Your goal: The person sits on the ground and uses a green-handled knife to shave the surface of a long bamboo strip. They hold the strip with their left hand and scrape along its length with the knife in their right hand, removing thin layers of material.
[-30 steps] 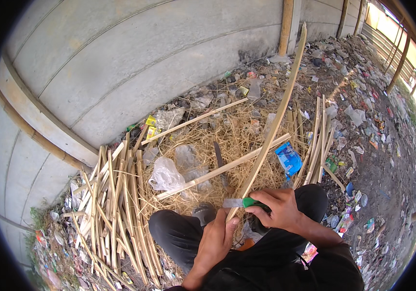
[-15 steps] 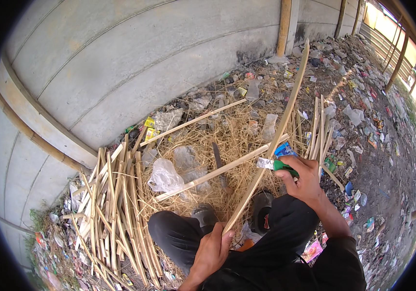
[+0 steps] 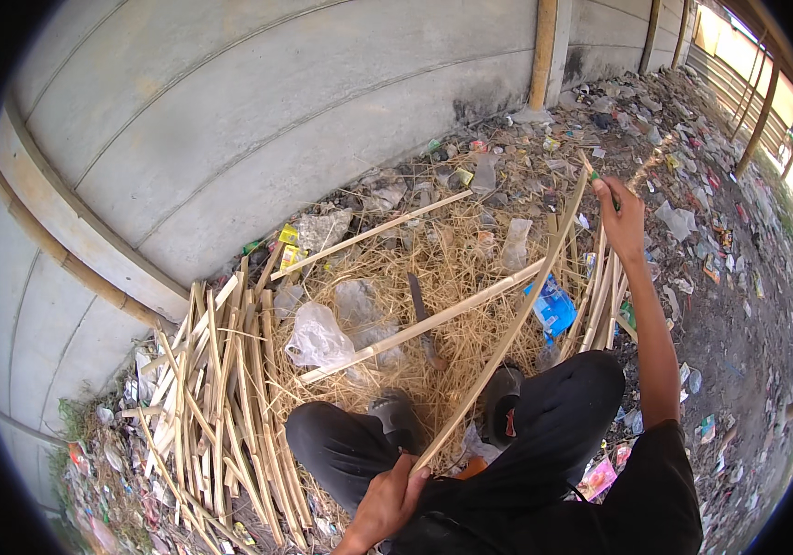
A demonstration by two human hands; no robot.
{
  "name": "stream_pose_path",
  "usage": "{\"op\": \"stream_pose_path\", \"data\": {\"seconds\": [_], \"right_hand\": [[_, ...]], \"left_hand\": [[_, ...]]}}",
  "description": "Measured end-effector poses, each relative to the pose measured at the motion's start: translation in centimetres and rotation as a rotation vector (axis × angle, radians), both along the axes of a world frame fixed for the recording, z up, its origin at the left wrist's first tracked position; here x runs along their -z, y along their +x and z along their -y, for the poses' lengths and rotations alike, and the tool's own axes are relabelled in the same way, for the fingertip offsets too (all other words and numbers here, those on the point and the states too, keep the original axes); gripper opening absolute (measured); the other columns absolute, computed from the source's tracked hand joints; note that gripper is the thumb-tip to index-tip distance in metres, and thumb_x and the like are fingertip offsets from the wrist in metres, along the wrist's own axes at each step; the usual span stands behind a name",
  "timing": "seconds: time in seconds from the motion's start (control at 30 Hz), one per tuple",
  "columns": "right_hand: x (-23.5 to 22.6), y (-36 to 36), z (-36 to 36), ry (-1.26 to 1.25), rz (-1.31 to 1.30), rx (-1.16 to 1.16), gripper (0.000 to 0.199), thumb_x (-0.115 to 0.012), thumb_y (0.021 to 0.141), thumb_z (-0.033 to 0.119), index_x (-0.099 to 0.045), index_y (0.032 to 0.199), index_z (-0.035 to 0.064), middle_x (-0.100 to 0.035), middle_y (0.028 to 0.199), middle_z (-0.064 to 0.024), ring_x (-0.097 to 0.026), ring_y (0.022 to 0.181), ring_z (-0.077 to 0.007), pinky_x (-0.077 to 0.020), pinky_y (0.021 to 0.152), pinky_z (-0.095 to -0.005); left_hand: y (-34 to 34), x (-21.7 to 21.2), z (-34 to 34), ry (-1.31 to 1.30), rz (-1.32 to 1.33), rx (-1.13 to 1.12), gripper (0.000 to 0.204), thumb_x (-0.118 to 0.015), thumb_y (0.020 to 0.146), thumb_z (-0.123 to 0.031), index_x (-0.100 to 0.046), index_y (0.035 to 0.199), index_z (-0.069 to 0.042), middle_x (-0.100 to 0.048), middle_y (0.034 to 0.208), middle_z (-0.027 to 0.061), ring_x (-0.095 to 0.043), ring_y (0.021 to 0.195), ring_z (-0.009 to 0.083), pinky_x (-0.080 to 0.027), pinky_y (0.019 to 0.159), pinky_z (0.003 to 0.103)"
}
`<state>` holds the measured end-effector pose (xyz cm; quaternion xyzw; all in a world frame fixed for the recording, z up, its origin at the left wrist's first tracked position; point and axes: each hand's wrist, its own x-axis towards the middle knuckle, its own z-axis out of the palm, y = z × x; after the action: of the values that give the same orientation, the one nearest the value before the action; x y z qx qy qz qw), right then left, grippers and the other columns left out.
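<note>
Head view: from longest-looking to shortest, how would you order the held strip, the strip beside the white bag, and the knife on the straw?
Held strip
Strip beside the white bag, bag
Knife on the straw
Nearness may stretch the held strip.

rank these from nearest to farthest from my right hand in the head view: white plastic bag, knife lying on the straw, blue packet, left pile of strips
From the right hand:
1. blue packet, below and left of it
2. knife, on the straw, mid-picture
3. white plastic bag, left of the knife
4. left pile of strips, farthest left
</note>
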<state>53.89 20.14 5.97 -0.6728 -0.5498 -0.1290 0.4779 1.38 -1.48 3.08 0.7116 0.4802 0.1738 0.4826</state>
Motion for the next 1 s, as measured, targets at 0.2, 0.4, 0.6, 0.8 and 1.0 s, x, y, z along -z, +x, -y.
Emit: {"op": "stream_pose_path", "data": {"seconds": [0.2,0.4,0.6,0.8,1.0], "right_hand": [[0.7,6.2,-0.1,-0.269,-0.184,0.093,0.043,-0.061,0.111,0.042,-0.077,0.119,0.0028,-0.074,0.081,-0.0141,-0.068,0.073,-0.0277,-0.0533,0.075,-0.0403],[1.7,4.3,1.8,-0.689,-0.023,-0.018,0.060,-0.068,0.102,0.056,-0.071,0.133,0.0042,-0.077,0.105,-0.0177,-0.074,0.098,-0.0321,-0.0542,0.089,-0.0457],[-1.0,-3.2,2.8,-0.432,-0.622,-0.275,0.048,-0.065,0.108,0.048,-0.072,0.131,0.0064,-0.053,0.077,0.0024,-0.049,0.061,-0.0098,-0.0381,0.057,-0.0314],[-4.3,-12.8,6.1,-0.541,-0.890,-0.802,0.046,-0.060,0.112,0.041,-0.069,0.141,0.0052,-0.059,0.084,0.0027,-0.040,0.059,-0.0031,-0.0328,0.054,-0.0258],[-5.9,-18.6,5.5,-0.508,-0.731,-0.830,0.044,-0.067,0.109,0.033,-0.071,0.139,0.0007,-0.074,0.102,-0.0033,-0.064,0.098,-0.0113,-0.0519,0.091,-0.0325]], "left_hand": [[-2.0,0.3,-0.1,-0.044,0.101,0.131,0.034,-0.049,0.118,-0.030,-0.060,0.115,0.001,-0.068,0.080,0.0230,-0.071,0.071,0.0432,-0.054,0.065,0.048],[-1.6,2.0,-2.7,-0.486,0.349,-0.052,0.050,-0.037,0.121,-0.040,-0.064,0.113,0.001,-0.065,0.080,0.0058,-0.067,0.063,0.0126,-0.055,0.061,0.028],[-1.9,3.0,-4.8,-0.629,0.538,-0.107,0.063,-0.033,0.119,-0.049,-0.064,0.120,0.006,-0.071,0.086,0.0157,-0.072,0.068,0.0260,-0.060,0.075,0.035],[-0.2,2.4,-7.1,-0.768,0.706,0.016,0.066,-0.030,0.119,-0.050,-0.063,0.122,0.007,-0.075,0.091,0.0212,-0.076,0.073,0.0293,-0.061,0.077,0.036],[1.8,0.9,-8.3,-0.697,0.699,0.139,0.062,-0.033,0.119,-0.048,-0.060,0.132,0.006,-0.075,0.101,0.0236,-0.078,0.083,0.0320,-0.062,0.080,0.036]]}}
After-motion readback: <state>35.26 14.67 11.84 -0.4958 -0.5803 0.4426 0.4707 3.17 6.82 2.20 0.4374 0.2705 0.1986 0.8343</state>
